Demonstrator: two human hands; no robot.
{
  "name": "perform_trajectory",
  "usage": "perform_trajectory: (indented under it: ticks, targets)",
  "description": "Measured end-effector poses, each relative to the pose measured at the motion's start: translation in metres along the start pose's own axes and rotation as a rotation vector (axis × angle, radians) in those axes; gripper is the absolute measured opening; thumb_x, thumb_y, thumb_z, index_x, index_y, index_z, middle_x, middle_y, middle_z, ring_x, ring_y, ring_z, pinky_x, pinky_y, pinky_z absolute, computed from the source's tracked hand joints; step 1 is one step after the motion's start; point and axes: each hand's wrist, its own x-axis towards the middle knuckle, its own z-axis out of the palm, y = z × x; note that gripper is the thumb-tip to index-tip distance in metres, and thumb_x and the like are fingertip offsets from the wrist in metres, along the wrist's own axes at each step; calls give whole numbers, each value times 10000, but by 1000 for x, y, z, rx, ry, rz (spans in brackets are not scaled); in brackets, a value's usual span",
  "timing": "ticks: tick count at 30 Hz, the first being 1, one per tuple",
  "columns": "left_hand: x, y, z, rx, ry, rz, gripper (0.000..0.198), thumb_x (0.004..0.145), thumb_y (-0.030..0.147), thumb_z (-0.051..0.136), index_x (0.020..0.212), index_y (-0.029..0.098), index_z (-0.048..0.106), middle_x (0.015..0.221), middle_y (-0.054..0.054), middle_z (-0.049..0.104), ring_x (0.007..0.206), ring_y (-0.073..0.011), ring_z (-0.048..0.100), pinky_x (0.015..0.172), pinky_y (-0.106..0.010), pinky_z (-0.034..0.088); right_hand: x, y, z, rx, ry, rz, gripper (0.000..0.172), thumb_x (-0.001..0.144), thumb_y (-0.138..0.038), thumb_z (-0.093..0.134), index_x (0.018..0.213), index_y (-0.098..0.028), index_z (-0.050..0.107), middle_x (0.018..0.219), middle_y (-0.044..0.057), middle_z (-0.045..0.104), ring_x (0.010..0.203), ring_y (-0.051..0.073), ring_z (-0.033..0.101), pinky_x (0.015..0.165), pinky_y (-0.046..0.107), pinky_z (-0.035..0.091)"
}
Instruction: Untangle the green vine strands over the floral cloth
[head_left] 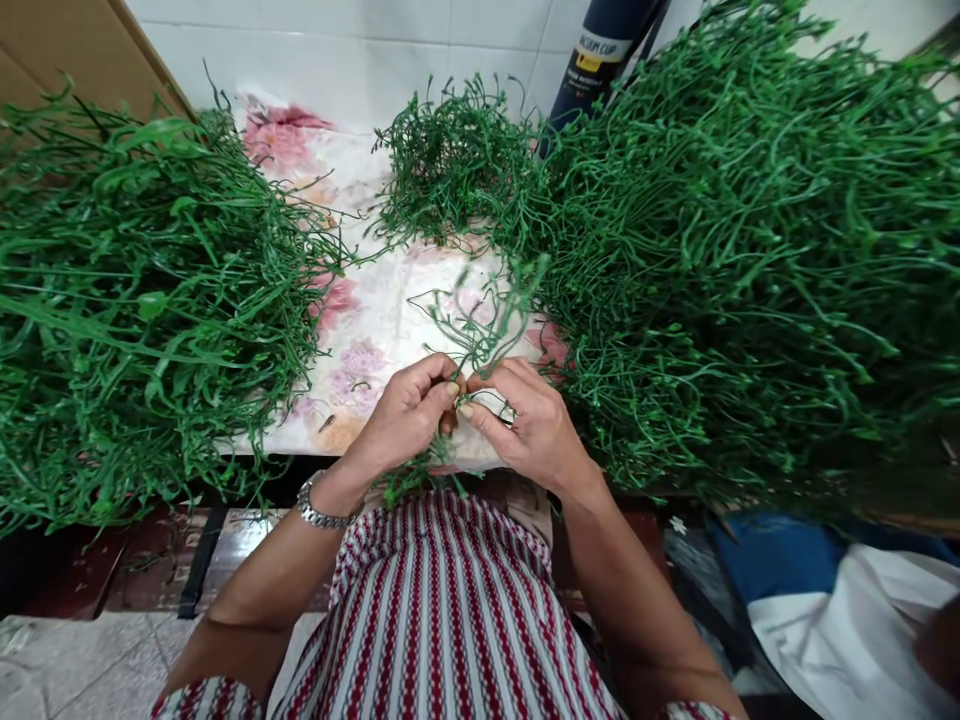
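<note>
- Left hand (409,415) pinches stems (489,352) between thumb and fingers.
- Right hand (541,425) grips stems just beside it.
- The stems fan out to the far side of both hands.

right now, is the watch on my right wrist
No, the silver watch is around the left wrist, behind the left hand.

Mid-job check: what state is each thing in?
Left hand: pinching stems
Right hand: fingers bent at the stems, grip partly hidden
Stems: loose-ended, spread above the fingers
Left pile: heaped, tangled
Right pile: heaped high
Flask: base hidden, top out of view
Cloth: spread, partly covered
Watch: worn
</note>
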Motion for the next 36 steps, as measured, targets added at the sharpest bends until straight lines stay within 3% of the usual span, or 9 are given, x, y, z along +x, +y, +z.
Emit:
perform_trajectory:
  ticks: [6,14,21,26,30,33,36]
  targets:
    - [-6,3,-2,196,-36,31,116,702,198,618,715,150,513,684,22,487,603,-83,411,548,-188,322,-4,3,1,143,-27,74,73,828,-229,518,849,-162,539,803,44,569,799,169,527,713,307,426]
    - [-7,-2,-1,457,28,73,101,729,161,547,664,159,470,626,45,418,614,-89,378,579,-205,305,-6,3,7,59,-70,55,85,831,-176,483,826,-155,566,774,57,584,777,178,525,699,313,419]
    - [-7,-5,-5,588,-15,94,105,720,130,489,618,156,485,619,27,437,639,-112,416,605,-228,305,-8,4,11,-67,-35,22,111,827,-141,454,806,-164,561,765,57,592,755,176,529,675,301,426]
    - [-3,-8,-5,568,-27,80,75,705,119,495,641,154,512,641,23,491,650,-114,453,618,-225,329,-9,5,10,-317,-61,-150,164,825,-104,419,775,-160,565,746,75,590,750,190,518,650,297,408]
    - [0,-9,-7,487,-67,22,81,709,161,521,636,147,552,613,26,510,617,-109,450,588,-218,325,-11,2,7,-429,-121,-146,193,822,-101,404,762,-167,575,702,69,591,661,177,499,569,290,349]
    - [1,-7,-9,520,-132,1,131,713,160,505,588,144,542,567,34,450,574,-96,397,550,-212,287,-13,0,6,-415,-147,-97,192,781,-99,439,672,-178,575,589,36,557,564,147,458,513,276,276]
    - [-1,-4,-10,474,-230,-9,153,710,149,510,560,144,535,566,34,422,564,-90,378,535,-211,280,-15,0,4,-210,-174,-16,255,764,-138,470,514,-176,498,464,-6,456,457,102,372,479,264,226]
